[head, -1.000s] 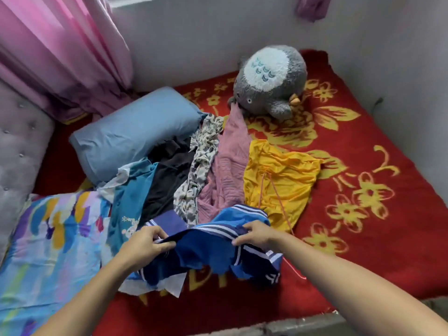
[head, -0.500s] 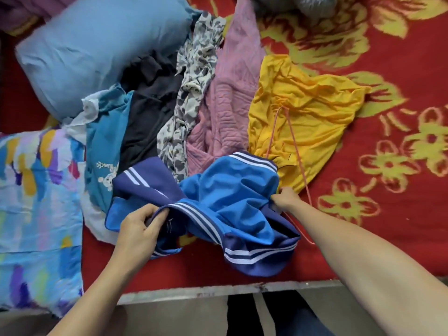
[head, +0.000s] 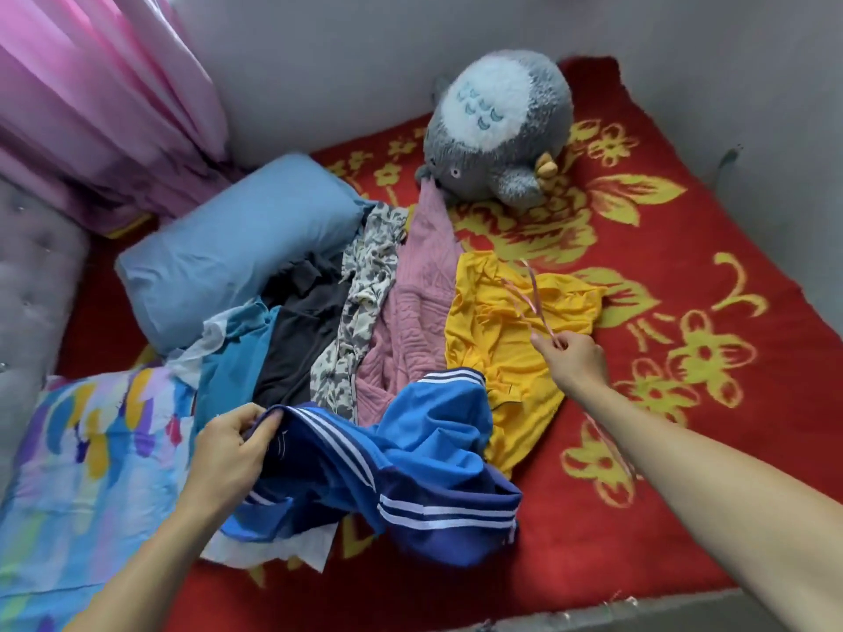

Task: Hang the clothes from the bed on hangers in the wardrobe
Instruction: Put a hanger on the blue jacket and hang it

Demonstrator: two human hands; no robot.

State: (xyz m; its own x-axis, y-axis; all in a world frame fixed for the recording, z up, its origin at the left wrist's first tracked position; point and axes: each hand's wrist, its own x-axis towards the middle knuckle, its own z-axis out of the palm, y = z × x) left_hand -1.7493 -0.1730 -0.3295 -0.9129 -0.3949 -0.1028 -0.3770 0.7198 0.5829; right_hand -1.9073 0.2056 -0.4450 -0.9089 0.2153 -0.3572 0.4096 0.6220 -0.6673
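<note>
— Half of the dark grey garment [head: 305, 330] lay buried under its neighbours, didn't it?

— Yes, and the teal top [head: 237, 362] was too bunched to make out. The thin pink ribbon [head: 533, 289] blurred where the right hand [head: 572, 360] pinched it over the crumpled yellow garment [head: 502, 348].

— Around them?

— A light blue pillow [head: 237, 257] and a round grey plush toy [head: 497, 125], on the bed's red flowered blanket [head: 707, 339].

— And the blue white-striped sports garment [head: 433, 440]?

— Rumpled near the bed's front edge, its dark hem gripped by the left hand [head: 228, 449].
</note>
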